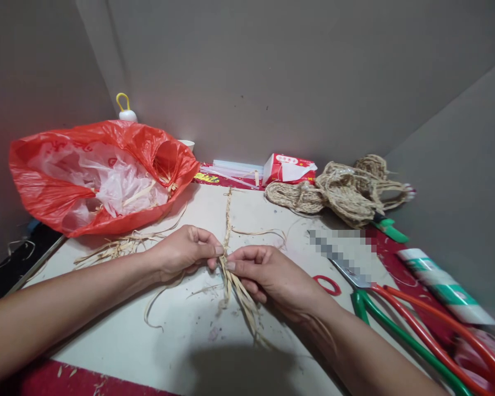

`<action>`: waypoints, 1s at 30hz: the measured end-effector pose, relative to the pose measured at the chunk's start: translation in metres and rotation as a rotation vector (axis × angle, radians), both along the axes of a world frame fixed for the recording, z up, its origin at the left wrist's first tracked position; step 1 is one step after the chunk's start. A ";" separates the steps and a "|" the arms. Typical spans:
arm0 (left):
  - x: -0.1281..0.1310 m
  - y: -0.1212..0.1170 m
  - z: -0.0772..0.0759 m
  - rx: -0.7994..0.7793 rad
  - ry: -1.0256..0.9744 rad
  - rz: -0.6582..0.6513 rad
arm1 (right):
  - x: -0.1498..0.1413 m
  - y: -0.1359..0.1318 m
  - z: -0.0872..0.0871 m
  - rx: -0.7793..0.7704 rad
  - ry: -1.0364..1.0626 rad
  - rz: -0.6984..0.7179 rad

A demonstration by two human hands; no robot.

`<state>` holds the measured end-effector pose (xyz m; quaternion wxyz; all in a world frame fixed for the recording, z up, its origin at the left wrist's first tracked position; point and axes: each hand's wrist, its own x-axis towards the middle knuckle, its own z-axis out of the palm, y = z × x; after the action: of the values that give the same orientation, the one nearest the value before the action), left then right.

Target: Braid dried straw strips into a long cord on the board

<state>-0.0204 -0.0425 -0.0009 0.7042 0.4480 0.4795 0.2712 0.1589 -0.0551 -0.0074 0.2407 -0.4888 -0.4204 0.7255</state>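
Observation:
A thin braid of straw-coloured fibre (228,214) runs down the middle of the white board, its far end near the board's back edge. My left hand (190,248) pinches the braid's lower part between thumb and fingers. Just to the right, my right hand (268,272) is closed on the strands where the plaiting ends. Loose flat strands (241,297) fan out below both hands toward me. One thin strand (259,232) sticks out to the right of the braid.
Left stands a red plastic bag (37,192) holding white plastic and fibre; loose fibres (115,247) lie before it. Coiled braided cord (346,192) and a tissue pack (291,168) are at the back. Large scissors (416,324), a red ring (328,285) and a white-green roll (445,286) lie right.

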 end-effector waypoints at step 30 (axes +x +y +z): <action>0.010 -0.009 -0.007 0.212 0.080 0.000 | -0.010 -0.025 0.004 0.188 -0.126 0.073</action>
<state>-0.0106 -0.0512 -0.0083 0.6332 0.5304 0.4759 0.3021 0.1485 -0.0804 -0.0039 0.2318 -0.4932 -0.5183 0.6590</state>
